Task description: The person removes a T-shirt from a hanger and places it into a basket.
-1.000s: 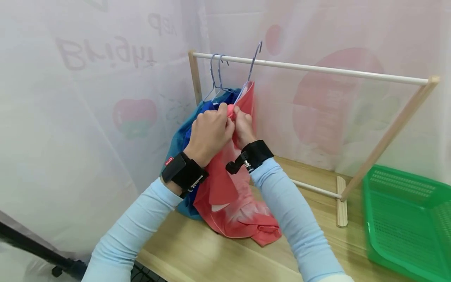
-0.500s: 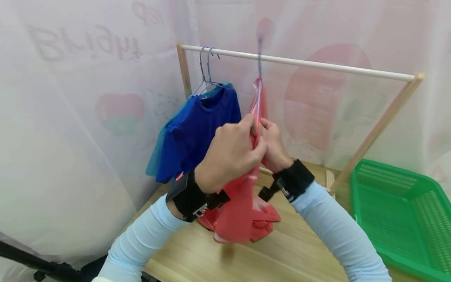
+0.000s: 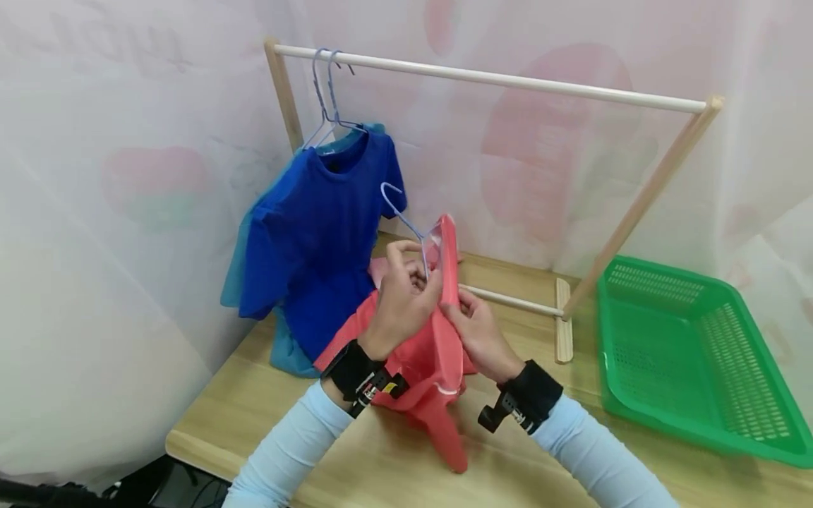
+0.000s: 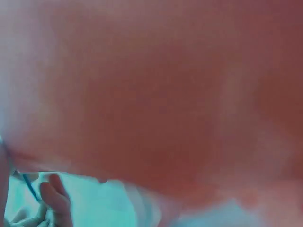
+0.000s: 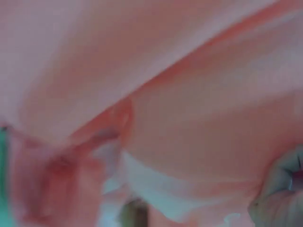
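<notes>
Both hands work low centre over the wooden table (image 3: 394, 466). Left hand (image 3: 400, 300) grips the wire hanger (image 3: 406, 222) and the red shirt (image 3: 438, 353); right hand (image 3: 479, 331), at its 4 o'clock, pinches the shirt's edge. Shirt hangs between them, hem on the table. Wrist views: blurred red cloth only. At 10 o'clock, blue shirt (image 3: 317, 226) hangs on the wooden rail (image 3: 508, 81). Green basket (image 3: 692, 353) at 3 o'clock.
</notes>
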